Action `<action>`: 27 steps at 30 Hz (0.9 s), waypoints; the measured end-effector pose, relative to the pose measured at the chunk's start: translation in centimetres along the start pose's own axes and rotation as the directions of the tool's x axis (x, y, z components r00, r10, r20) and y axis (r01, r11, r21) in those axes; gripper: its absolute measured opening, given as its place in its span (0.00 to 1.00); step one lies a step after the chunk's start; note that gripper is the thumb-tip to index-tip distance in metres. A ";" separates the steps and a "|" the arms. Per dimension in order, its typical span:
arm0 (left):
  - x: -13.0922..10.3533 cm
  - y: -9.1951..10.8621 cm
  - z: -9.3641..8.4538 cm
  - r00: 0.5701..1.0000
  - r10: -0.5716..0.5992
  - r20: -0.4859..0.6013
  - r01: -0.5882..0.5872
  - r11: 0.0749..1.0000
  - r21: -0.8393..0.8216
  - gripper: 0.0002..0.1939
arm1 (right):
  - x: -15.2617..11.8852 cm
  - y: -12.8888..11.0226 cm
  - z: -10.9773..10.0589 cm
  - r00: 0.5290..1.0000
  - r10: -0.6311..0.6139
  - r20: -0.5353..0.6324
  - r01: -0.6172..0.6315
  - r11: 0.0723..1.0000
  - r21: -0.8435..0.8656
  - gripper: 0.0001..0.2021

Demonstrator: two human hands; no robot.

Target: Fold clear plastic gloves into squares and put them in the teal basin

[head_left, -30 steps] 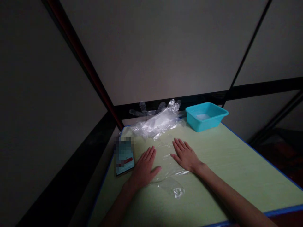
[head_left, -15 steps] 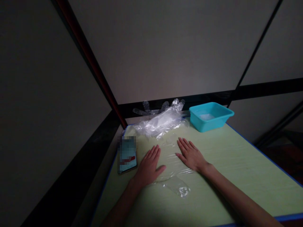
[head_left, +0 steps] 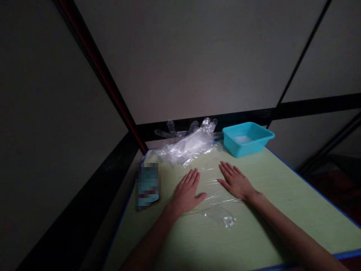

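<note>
A clear plastic glove [head_left: 213, 184] lies spread on the pale green table [head_left: 282, 195], wrinkled between my hands. My left hand [head_left: 187, 194] rests flat on its left side, fingers stretched out and thumb apart. On the right side my right hand [head_left: 235, 182] also lies flat, its fingers extended and pointing away. The glove's crumpled near end sticks out toward me between my forearms. Part of the glove is hidden under my palms. Beyond my fingertips, a heap of clear plastic gloves [head_left: 187, 146] sits at the table's far edge.
A turquoise plastic basin [head_left: 244, 148] with something whitish inside stands at the far right. To the left, a phone-like device [head_left: 148, 184], partly blurred out, lies by the table's edge. Walls close off the back and left.
Both hands have slid a little to the right and slightly away from me, and the glove under them has shifted with them. The view has turned slightly.
</note>
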State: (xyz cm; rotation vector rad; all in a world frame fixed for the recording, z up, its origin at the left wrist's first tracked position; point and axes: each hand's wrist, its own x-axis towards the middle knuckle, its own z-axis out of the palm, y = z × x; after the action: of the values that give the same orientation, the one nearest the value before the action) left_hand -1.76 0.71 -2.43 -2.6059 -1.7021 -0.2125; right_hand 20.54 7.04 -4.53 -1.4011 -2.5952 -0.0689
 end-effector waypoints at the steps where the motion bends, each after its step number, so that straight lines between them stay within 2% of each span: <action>1: 0.1 0.0 0.1 1.000 0.008 -0.004 -0.008 1.000 0.003 0.37 | 0.0 0.1 0.0 1.000 -0.001 -0.001 0.001 1.000 0.003 0.33; 15: -1.4 -2.4 -0.2 0.998 0.051 0.031 -0.051 0.999 0.007 0.38 | 0.0 0.1 -0.4 1.000 -0.014 0.007 0.014 1.000 0.008 0.34; 19: -1.4 -2.3 0.1 0.999 0.053 0.010 -0.053 0.999 0.013 0.39 | -0.6 1.4 -0.4 1.000 -0.027 0.011 0.026 1.000 0.010 0.32; 24: -1.4 -2.3 0.0 0.998 0.058 0.004 -0.058 0.998 0.021 0.39 | -2.8 4.7 -0.6 0.999 0.048 0.014 -0.048 0.999 0.001 0.31; 27: -1.4 -2.3 0.1 0.998 0.059 -0.005 -0.058 0.998 0.020 0.38 | -3.9 4.5 -1.6 0.988 0.149 -0.046 -0.149 0.989 0.000 0.30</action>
State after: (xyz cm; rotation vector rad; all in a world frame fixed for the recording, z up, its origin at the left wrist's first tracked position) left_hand -4.40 0.39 -2.81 -2.6344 -1.6153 -0.2003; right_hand 26.59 6.08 -3.90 -1.5706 -2.4463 -0.0833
